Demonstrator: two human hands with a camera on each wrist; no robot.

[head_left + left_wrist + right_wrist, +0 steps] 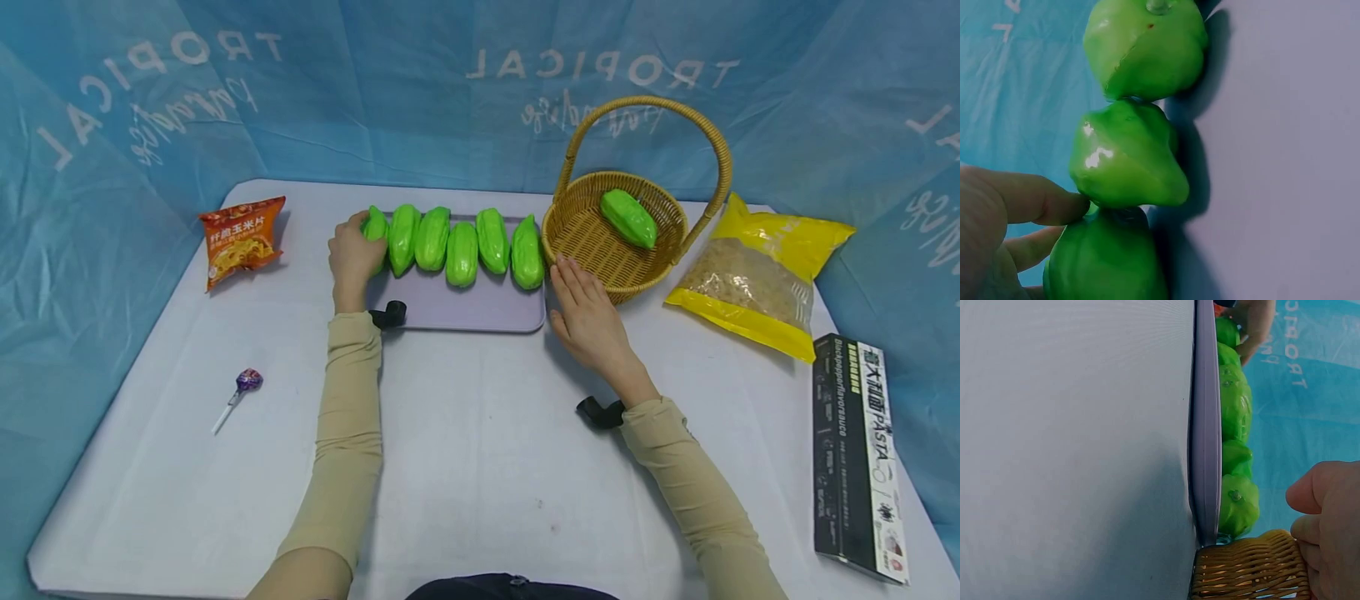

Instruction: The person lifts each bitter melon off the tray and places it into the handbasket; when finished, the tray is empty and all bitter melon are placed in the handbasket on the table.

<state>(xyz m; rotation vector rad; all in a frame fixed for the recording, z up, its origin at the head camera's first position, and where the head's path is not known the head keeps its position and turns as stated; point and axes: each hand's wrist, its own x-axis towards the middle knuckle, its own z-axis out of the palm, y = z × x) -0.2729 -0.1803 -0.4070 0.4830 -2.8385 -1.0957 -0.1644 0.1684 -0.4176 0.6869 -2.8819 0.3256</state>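
Leftmost green fruit [376, 227] sits at the left end of the tray [465, 315], pinched by the left hand [354, 257]; glossy, it could slip; the right hand [588, 321], straight-fingered, might tip the basket [588, 242] by pressing

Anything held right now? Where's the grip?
Left hand holds the leftmost green fruit by its upper side, exact finger contact partly hidden. Right hand, fingers straight, just rests against the basket.
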